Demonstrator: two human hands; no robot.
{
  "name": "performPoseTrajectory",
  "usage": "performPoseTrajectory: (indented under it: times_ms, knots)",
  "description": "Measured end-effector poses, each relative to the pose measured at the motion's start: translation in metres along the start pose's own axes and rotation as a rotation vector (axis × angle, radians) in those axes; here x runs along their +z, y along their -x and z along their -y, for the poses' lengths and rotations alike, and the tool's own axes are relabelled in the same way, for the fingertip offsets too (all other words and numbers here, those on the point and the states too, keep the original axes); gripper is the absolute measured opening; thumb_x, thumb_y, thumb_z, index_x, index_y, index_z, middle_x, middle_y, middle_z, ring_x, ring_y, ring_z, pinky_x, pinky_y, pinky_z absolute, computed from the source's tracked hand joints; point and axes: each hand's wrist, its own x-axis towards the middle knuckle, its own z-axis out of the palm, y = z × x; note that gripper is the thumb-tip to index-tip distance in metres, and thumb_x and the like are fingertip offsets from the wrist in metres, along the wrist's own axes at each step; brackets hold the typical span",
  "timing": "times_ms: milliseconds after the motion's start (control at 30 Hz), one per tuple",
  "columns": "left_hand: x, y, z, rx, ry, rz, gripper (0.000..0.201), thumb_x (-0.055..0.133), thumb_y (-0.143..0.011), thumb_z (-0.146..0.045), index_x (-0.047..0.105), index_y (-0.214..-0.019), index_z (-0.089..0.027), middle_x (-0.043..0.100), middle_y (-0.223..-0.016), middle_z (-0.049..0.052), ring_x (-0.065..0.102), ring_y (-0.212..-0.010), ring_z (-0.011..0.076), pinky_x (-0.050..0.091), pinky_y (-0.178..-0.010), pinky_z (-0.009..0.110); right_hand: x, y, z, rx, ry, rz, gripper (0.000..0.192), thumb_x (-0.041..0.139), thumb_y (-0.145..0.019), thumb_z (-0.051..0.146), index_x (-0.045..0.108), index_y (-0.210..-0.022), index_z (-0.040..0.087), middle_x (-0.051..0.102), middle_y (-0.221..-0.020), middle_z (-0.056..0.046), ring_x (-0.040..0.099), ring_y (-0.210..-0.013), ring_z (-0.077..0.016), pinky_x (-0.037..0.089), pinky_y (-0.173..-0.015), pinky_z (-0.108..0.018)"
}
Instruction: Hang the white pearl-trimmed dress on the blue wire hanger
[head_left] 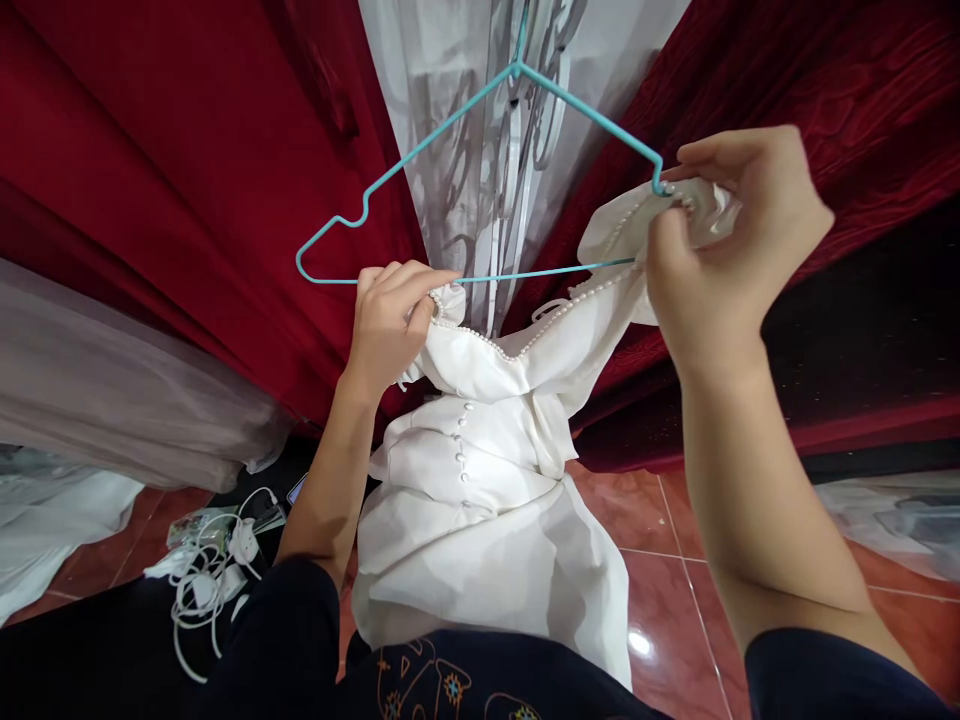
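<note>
Head view: the right hand [724, 250] pinches the pearl-trimmed shoulder of a white satin dress [480, 480] over the end of a teal wire hanger [480, 170]; the left hand [390, 320] grips the other shoulder just below the hanger's bar. That loose shoulder likely needs sliding onto the bare left end.

The glossy red-brown tiled floor [660, 540] carries a tangle of white cables and plug adapters [210, 575] at its lower left, with a phone-like flat device [296, 488] just beside them. Pale sheer fabric [45, 510] lies along the left edge, and more [892, 510] at the right edge.
</note>
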Motion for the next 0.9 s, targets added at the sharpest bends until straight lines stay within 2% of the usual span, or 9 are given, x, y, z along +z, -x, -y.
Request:
performPoseTrajectory:
  times_ms: [67, 133, 233, 333, 500, 700, 767, 833, 900]
  knots:
    - [-0.004, -0.001, 0.000, -0.021, -0.004, 0.014, 0.042, 0.052, -0.098, -0.006, 0.081, -0.120, -0.027, 0.079, -0.111, 0.000, 0.068, -0.102, 0.0219, 0.040, -0.108, 0.043, -0.003, -0.009, -0.006, 0.004, -0.041, -0.047, 0.037, 0.060, -0.080, -0.004, 0.077, -0.109, 0.011, 0.077, -0.100, -0.007, 0.076, -0.091, -0.0177, 0.058, -0.082, -0.032]
    - [-0.009, -0.002, -0.001, -0.041, -0.012, 0.034, 0.042, 0.052, -0.099, -0.006, 0.082, -0.119, -0.028, 0.079, -0.111, 0.000, 0.068, -0.102, 0.0219, 0.040, -0.108, 0.043, -0.007, -0.015, -0.017, 0.033, -0.072, -0.122, 0.028, 0.057, -0.087, -0.002, 0.078, -0.101, 0.010, 0.077, -0.091, -0.006, 0.074, -0.082, -0.0139, 0.053, -0.073, -0.027]
    - [-0.013, -0.003, -0.003, -0.052, -0.005, 0.066, 0.045, 0.052, -0.099, -0.005, 0.083, -0.122, -0.028, 0.079, -0.110, 0.000, 0.068, -0.100, 0.0209, 0.041, -0.108, 0.044, -0.012, -0.013, -0.037, 0.091, -0.090, -0.214, 0.024, 0.056, -0.091, 0.000, 0.077, -0.094, 0.011, 0.078, -0.088, -0.005, 0.074, -0.082, -0.0123, 0.053, -0.075, -0.028]
    - [-0.014, -0.003, -0.005, -0.050, 0.014, 0.062, 0.047, 0.051, -0.099, -0.005, 0.083, -0.125, -0.028, 0.078, -0.110, -0.001, 0.067, -0.099, 0.0202, 0.041, -0.108, 0.045, -0.014, 0.000, -0.053, 0.154, -0.038, -0.261, 0.023, 0.059, -0.087, -0.006, 0.075, -0.092, 0.010, 0.076, -0.087, -0.006, 0.074, -0.081, -0.0120, 0.052, -0.073, -0.026]
    - [-0.015, -0.003, -0.007, -0.094, -0.002, 0.056, 0.048, 0.052, -0.100, -0.005, 0.083, -0.125, -0.031, 0.077, -0.109, -0.001, 0.066, -0.099, 0.0202, 0.041, -0.111, 0.047, -0.021, 0.023, -0.056, 0.428, 0.082, -0.226, 0.031, 0.055, -0.079, -0.015, 0.070, -0.087, 0.010, 0.070, -0.078, -0.004, 0.066, -0.065, -0.0101, 0.043, -0.062, -0.023]
    - [-0.012, 0.000, -0.008, -0.060, 0.017, 0.065, 0.045, 0.053, -0.100, -0.004, 0.083, -0.125, -0.028, 0.076, -0.108, 0.000, 0.066, -0.098, 0.0199, 0.042, -0.110, 0.046, -0.047, 0.030, -0.060, 0.514, 0.217, -0.184, 0.036, 0.049, -0.071, -0.017, 0.064, -0.082, 0.014, 0.061, -0.075, 0.000, 0.061, -0.069, -0.0117, 0.044, -0.070, -0.028]
    - [-0.008, 0.001, -0.009, -0.038, 0.033, 0.068, 0.045, 0.053, -0.100, -0.004, 0.082, -0.125, -0.027, 0.076, -0.107, 0.001, 0.067, -0.098, 0.0198, 0.042, -0.108, 0.044, -0.050, 0.036, -0.065, 0.409, 0.167, -0.215, 0.031, 0.050, -0.073, -0.013, 0.061, -0.082, 0.015, 0.062, -0.080, -0.002, 0.061, -0.073, -0.0123, 0.048, -0.073, -0.030]
    - [-0.005, 0.000, -0.010, -0.036, 0.033, 0.074, 0.046, 0.052, -0.100, -0.003, 0.082, -0.125, -0.027, 0.076, -0.106, 0.000, 0.067, -0.098, 0.0197, 0.042, -0.106, 0.043, -0.048, 0.045, -0.065, 0.181, 0.058, -0.307, 0.020, 0.058, -0.079, -0.001, 0.062, -0.089, 0.016, 0.062, -0.091, -0.005, 0.063, -0.081, -0.0139, 0.051, -0.073, -0.031]
    - [-0.003, -0.001, -0.009, -0.049, 0.023, 0.072, 0.046, 0.052, -0.100, -0.002, 0.082, -0.124, -0.028, 0.076, -0.105, 0.000, 0.067, -0.097, 0.0196, 0.042, -0.105, 0.042, -0.042, 0.054, -0.056, -0.042, -0.049, -0.425, 0.010, 0.065, -0.090, 0.020, 0.067, -0.098, 0.016, 0.063, -0.096, -0.007, 0.065, -0.086, -0.0159, 0.054, -0.073, -0.034]
